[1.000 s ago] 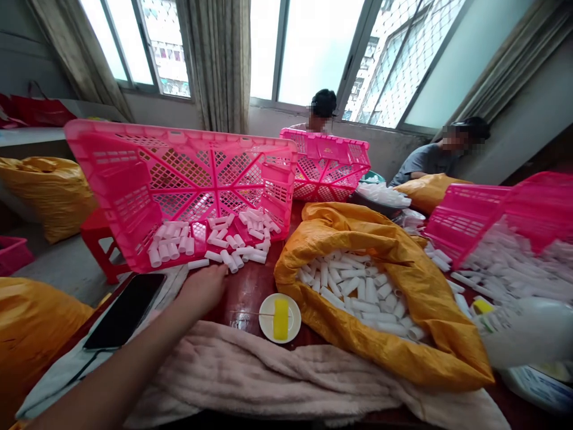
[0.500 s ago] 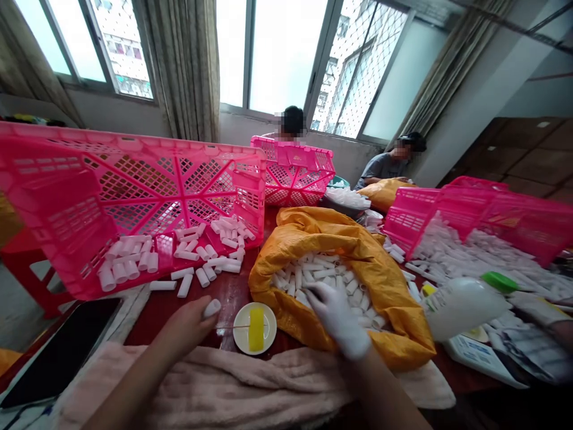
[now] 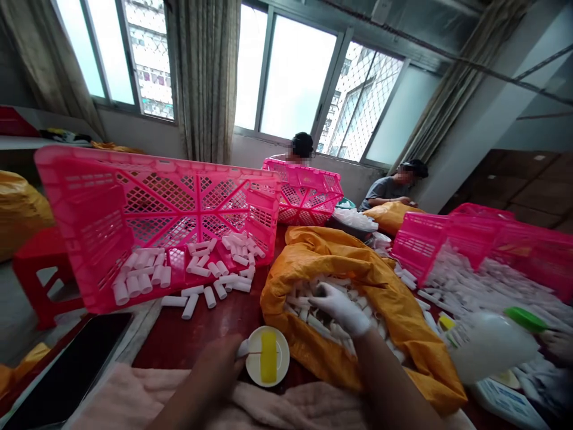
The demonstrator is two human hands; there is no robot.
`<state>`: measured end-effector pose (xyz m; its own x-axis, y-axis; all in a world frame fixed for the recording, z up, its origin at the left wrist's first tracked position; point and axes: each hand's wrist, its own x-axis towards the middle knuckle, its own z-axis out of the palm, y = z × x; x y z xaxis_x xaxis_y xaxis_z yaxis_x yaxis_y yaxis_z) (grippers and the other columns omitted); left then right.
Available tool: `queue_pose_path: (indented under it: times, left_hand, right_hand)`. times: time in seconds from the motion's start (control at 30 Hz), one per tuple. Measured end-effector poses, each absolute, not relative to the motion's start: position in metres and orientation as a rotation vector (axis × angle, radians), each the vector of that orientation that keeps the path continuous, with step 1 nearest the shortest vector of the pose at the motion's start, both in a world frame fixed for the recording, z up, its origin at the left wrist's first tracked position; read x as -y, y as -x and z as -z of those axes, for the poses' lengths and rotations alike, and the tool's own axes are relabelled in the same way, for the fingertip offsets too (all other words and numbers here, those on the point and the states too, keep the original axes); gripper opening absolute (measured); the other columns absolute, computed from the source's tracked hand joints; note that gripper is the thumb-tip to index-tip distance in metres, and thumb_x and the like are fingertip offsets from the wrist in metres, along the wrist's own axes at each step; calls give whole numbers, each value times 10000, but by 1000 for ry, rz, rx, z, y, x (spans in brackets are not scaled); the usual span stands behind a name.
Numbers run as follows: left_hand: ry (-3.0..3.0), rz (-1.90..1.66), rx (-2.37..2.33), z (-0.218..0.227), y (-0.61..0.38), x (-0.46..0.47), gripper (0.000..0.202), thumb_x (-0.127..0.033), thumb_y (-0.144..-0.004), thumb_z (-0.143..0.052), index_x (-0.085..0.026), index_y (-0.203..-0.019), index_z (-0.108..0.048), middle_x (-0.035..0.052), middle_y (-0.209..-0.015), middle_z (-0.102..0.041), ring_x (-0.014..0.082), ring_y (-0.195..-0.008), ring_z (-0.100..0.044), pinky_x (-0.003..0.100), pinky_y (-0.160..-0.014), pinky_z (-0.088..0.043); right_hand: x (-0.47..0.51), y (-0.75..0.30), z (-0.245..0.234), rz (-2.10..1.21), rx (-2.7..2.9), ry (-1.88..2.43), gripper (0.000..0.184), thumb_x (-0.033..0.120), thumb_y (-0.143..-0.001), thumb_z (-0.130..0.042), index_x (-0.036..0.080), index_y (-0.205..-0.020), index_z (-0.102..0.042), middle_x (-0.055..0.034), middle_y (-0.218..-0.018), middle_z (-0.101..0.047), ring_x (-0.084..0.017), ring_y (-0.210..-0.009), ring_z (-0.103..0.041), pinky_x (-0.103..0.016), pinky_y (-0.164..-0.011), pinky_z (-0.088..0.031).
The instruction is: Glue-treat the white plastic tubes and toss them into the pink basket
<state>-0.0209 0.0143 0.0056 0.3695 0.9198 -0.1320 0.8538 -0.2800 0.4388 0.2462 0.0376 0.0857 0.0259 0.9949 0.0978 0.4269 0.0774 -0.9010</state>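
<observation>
My left hand, blurred, is closed on a short white tube, whose end points at the small white dish. A yellow pad lies in that dish, with a thin stick across it beside the tube's tip. My right hand, in a white glove, reaches into the orange woven sack. Its fingers look apart among many loose white tubes; whether they touch one is unclear.
A pink crate lies on its side at left, white tubes inside and before it. A dark tablet and pink cloth lie nearest me. At right are a green-capped bottle and another tube pile. Two people sit beyond.
My left hand has brought the tube right, to the dish's edge. My right hand has shifted within the sack, among the tubes. The camera view has tilted upward.
</observation>
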Motion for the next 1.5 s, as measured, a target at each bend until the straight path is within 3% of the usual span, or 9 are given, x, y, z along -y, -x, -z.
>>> queue_pose_path:
  times: [0.07, 0.17, 0.23, 0.3, 0.47, 0.63, 0.87, 1.33, 1.5]
  left_hand:
    - [-2192, -202, -1538, -5, 20, -15, 167, -346, -785, -417, -209, -772, -510, 17, -843, -623, 161, -791, -560, 245, -662, -352]
    - [-2206, -218, -1523, -6, 20, -15, 153, -332, -780, -423, -208, -767, -512, 20, -841, -623, 165, -797, -559, 247, -663, -353]
    - [-2223, -224, -1518, -7, 20, -15, 142, -319, -774, -427, -206, -763, -513, 24, -842, -623, 166, -794, -559, 248, -664, -355]
    - [-2238, -222, -1522, -8, 19, -15, 137, -307, -773, -426, -205, -776, -517, 28, -856, -623, 168, -806, -559, 250, -675, -359]
    - [-2252, -161, -1550, -11, 18, -13, 155, -296, -773, -413, -206, -811, -533, 39, -879, -621, 179, -839, -560, 262, -699, -369]
    - [-2302, -177, -1542, -11, 18, -12, 155, -298, -773, -410, -206, -805, -532, 37, -853, -622, 180, -813, -567, 261, -664, -370]
    - [-2342, -149, -1562, -9, 19, -12, 152, -287, -773, -404, -204, -796, -530, 42, -850, -623, 182, -803, -570, 264, -651, -367]
    - [-2302, -113, -1588, -11, 17, -13, 161, -304, -776, -417, -202, -801, -540, 40, -838, -622, 177, -791, -571, 262, -654, -368]
    - [-2284, -137, -1618, -8, 16, -13, 208, -358, -791, -406, -196, -794, -535, 42, -813, -620, 184, -764, -569, 267, -626, -367]
  right_hand:
    - [-24, -243, -69, -1006, 1485, 1519, 292, 456, -782, -498, 165, -766, -524, 36, -468, -523, -90, -318, -442, -168, -263, -290]
    - [-4, -225, -36, -903, 1539, 1437, 349, 461, -855, -353, 181, -804, -555, -12, -579, -572, -132, -485, -543, -219, -395, -435]
    - [1, -209, -21, -710, 1672, 1329, 269, 386, -861, -383, 192, -861, -570, -45, -757, -620, -170, -689, -591, -283, -610, -508]
    - [-1, -196, -15, -589, 1826, 1292, 189, 283, -850, -425, 206, -966, -552, -49, -886, -619, -183, -807, -582, -322, -742, -494]
    - [0, -196, -24, -382, 2322, 1197, 209, 150, -844, -397, 206, -939, -575, -57, -911, -588, -177, -827, -543, -347, -765, -473]
    - [9, -205, -22, -321, 2311, 1198, 287, 129, -814, -457, 203, -1086, -514, -82, -1029, -563, -203, -944, -523, -380, -850, -449]
    - [17, -203, -24, -220, 2500, 1113, 283, 126, -824, -456, 198, -1090, -523, -83, -1121, -539, -215, -1019, -484, -412, -878, -430]
    - [28, -204, -21, -7, 2576, 1134, 240, 164, -830, -473, 157, -1064, -526, -105, -1026, -569, -237, -1025, -466, -416, -859, -412]
    - [39, -195, -24, -32, 2744, 948, 181, 172, -851, -444, 210, -962, -582, -53, -833, -604, -168, -753, -555, -308, -663, -454]
